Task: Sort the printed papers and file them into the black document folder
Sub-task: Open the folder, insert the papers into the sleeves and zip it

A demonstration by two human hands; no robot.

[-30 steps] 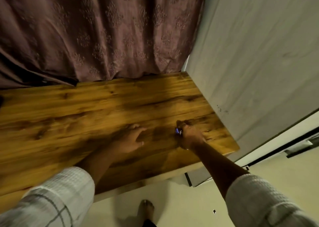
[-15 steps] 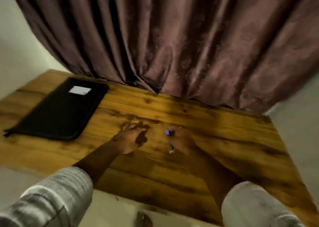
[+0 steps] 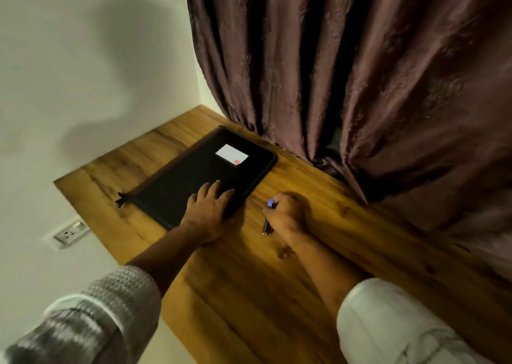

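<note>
So we're right at the very start here. The black document folder (image 3: 205, 175) lies flat and zipped shut on the wooden desk (image 3: 249, 294), toward its far left end, just in front of the curtain (image 3: 346, 73). It has a white label (image 3: 231, 154) near its far edge, and the zipper pull (image 3: 120, 199) sticks out at the near-left corner.

The left hand (image 3: 206, 211) rests palm-down on the folder's near-right corner, fingers spread flat and gripping nothing, just pressing on the cover. The right hand (image 3: 285, 215) sits on the desk just beside the folder, curled into a fist around a pen (image 3: 268, 218); the blue end pokes out the top and the dark tip out the bottom.

No printed papers anywhere in view, so I'd guess they're either inside the folder or somewhere off camera; can't tell from this angle.

Next move, as I read it: get the folder open. That calls for reaching over to the zipper pull, and the pen hand probably needs freeing up first.

Compared with half a second ago, the left hand was on bare wood near the right hand and well apart from the folder; now it's landed on the cover. The view has also swung left, bringing the folder closer to centre.
</note>
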